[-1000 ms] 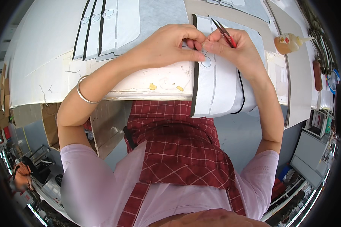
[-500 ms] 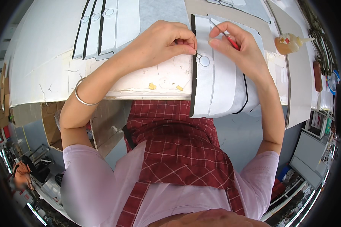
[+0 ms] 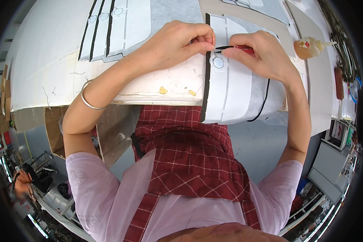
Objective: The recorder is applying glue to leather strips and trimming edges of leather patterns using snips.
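A pale blue-white panel [image 3: 234,94] with a black strip along its left edge hangs over the table's front edge. On it lies a round clear ring [image 3: 218,62], with a thin cord-like part running up from it. At the black strip, just above the ring, my left hand [image 3: 189,40] is closed in a pinch; whatever is between its fingertips is too small to make out. My right hand [image 3: 264,52] grips a slim red-handled tool [image 3: 246,49]. Its dark, pointed end reaches left to my left fingertips. The tool's exact kind is unclear.
Similar panels with rings [image 3: 135,24] overlap at the back left. An amber bottle [image 3: 307,48] with a spout lies to the right, near a brown-handled object [image 3: 339,82]. Yellow scraps [image 3: 163,90] dot the table's front. A cardboard box [image 3: 113,135] is below.
My right hand has turned and brought the tool's tip, which pointed up and away, down to my left fingertips. My left hand has barely moved and remains pinched.
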The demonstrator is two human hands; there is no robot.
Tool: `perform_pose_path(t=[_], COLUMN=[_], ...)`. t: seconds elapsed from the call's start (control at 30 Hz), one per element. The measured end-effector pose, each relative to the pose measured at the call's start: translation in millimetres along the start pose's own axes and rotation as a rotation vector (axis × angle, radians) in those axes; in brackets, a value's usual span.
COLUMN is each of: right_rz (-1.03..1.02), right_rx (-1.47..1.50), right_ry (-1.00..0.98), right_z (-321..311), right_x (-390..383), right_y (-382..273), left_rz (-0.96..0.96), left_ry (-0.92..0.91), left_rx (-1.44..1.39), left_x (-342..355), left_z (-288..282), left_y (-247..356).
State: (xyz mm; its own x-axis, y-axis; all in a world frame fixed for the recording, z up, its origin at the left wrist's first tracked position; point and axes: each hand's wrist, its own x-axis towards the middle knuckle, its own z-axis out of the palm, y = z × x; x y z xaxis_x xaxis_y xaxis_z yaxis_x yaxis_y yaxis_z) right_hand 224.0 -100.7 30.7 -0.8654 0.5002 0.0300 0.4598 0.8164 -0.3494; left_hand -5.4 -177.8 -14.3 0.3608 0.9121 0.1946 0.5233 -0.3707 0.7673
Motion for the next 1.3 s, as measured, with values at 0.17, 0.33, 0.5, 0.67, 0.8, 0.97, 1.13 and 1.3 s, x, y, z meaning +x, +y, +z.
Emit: perform_pose_path(t=[0.17, 0.33, 0.5, 0.67, 0.8, 0.97, 1.13, 1.3], right_rz=[-0.025, -0.035, 0.004, -0.025, 0.009, 0.020, 0.071, 0.547], right_rx=[0.000, 0.024, 0.064, 0.119, 0.120, 0.163, 0.258, 0.340], right_ry=[-0.026, -0.058, -0.105, -0.073, -0.126, -0.145, 0.072, 0.304], right_z=[1, 2, -1, 4, 2, -2, -13, -11], right_x=[6, 7, 8, 7, 10, 5, -35, -155], right_y=[1, 4, 5, 9, 5, 5, 10, 16], left_rz=[-0.038, -0.043, -0.066, -0.064, -0.065, -0.088, -0.060, -0.283], left_ry=[-0.029, -0.028, -0.034, -0.022, -0.027, -0.031, 0.009, -0.325], left_rx=[0.048, 0.031, 0.044, 0.039, 0.039, 0.037, 0.095, 0.281], left_x=[0, 1, 1, 1, 2, 2, -28, -131], left_z=[-1, 1, 0, 2, 3, 1, -27, -81], left_y=[3, 0, 4, 3, 3, 6, 23, 59])
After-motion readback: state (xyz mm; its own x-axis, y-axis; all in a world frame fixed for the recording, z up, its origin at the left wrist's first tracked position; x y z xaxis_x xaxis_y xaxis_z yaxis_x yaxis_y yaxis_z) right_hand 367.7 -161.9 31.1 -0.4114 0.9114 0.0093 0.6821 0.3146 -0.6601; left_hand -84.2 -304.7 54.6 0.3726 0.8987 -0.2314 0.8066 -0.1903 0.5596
